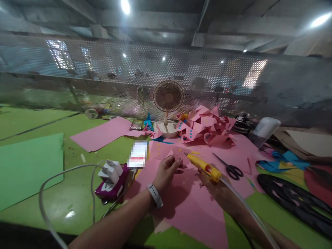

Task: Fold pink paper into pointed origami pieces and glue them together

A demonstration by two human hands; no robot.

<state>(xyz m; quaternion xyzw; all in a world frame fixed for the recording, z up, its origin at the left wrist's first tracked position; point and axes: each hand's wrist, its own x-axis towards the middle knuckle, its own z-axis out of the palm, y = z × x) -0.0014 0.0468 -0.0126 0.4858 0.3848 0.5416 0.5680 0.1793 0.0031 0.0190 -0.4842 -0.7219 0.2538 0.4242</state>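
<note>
My left hand (168, 169), with a grey band at the wrist, pinches a small pink paper piece (170, 153) above a large pink sheet (197, 211). My right hand (211, 183) is wrapped round a yellow glue gun (203, 165), its nozzle pointing left towards the left hand. From the gun's back a long whitish glue stick or cord (246, 205) runs down to the lower right. Small yellow scraps lie on the sheet near the nozzle. Black-handled scissors (233, 172) lie to the right of the gun.
Behind my hands stand a fan (168, 97) and a heap of folded pink paper (202, 124). To the left are a phone (138, 155), white plugs on a purple power block (111, 186) with a loose cable, and a green sheet (33, 166). A black oval object (293, 200) lies right.
</note>
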